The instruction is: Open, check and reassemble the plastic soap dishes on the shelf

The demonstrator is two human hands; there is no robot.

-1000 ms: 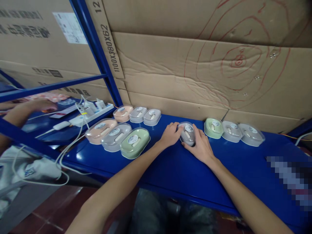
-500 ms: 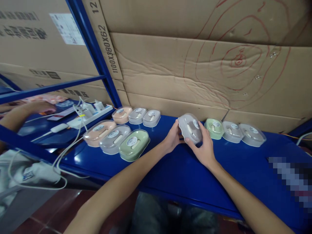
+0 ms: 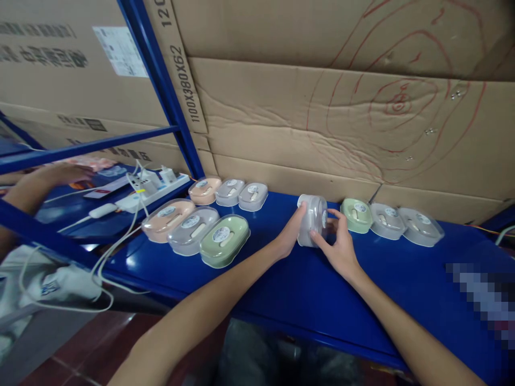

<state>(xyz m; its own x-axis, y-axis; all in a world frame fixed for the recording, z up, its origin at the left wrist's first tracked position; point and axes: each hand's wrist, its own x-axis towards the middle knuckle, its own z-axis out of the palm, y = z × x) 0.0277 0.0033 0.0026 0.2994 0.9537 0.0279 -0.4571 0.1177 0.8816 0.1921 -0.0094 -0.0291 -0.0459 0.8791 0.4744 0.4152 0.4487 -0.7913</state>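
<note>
A grey soap box (image 3: 309, 221) with a clear cover is held between both hands just above the blue table, turned up on its side with its round label facing right. My left hand (image 3: 290, 233) grips its left side, thumb near the top edge, the other fingers hidden behind it. My right hand (image 3: 340, 247) is curved around the right side, thumb on the lower front and fingers at the lid. To the right of it stand a green soap box (image 3: 356, 215) and two grey soap boxes, the nearer one a grey box (image 3: 387, 221).
At left on the blue table (image 3: 273, 300) sit several more boxes, including a peach box (image 3: 167, 221) and a green box (image 3: 224, 241). Beyond the blue post are a power strip (image 3: 155, 194) with cables and another person's arm (image 3: 28, 198). Cardboard (image 3: 281, 96) backs the table.
The grey soap box has been rotated from lid facing up toward me to standing on its side, lid to the right. My right fingers have shifted on it. The view has moved slightly.
</note>
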